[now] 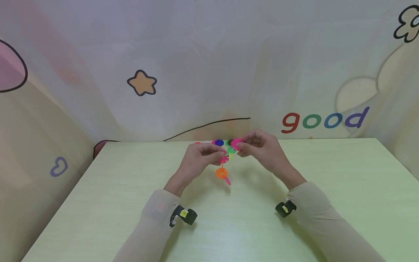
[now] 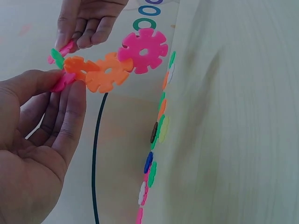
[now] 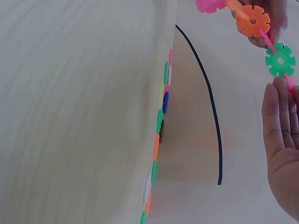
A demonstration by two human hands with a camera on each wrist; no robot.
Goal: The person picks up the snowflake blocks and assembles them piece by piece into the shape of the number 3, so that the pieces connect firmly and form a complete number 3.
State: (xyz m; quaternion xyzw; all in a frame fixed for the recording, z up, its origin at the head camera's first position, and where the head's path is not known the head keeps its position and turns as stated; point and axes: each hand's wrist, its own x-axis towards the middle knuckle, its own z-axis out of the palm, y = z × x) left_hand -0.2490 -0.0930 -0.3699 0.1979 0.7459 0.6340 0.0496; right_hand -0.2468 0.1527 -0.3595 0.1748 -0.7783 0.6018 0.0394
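A short chain of interlocking snowflake discs hangs between the hands above the table. My left hand (image 1: 200,157) pinches a pink snowflake disc (image 2: 64,82) between thumb and fingers. Just right of it and slightly higher, my right hand (image 1: 266,150) pinches another pink snowflake disc (image 1: 235,144) at the chain's upper end. Joining those two is a green snowflake disc (image 3: 280,61), seen face-on in the right wrist view. From the left hand's disc the chain runs on through two orange snowflake discs, the nearer an orange disc (image 2: 108,72), to a pink end disc (image 2: 144,51).
Loose discs in several colours, among them a blue disc (image 2: 148,162) and a brown disc (image 3: 162,131), lie in a row along the far edge of the pale table (image 1: 242,225). Behind it hangs a printed cloth backdrop (image 1: 209,72).
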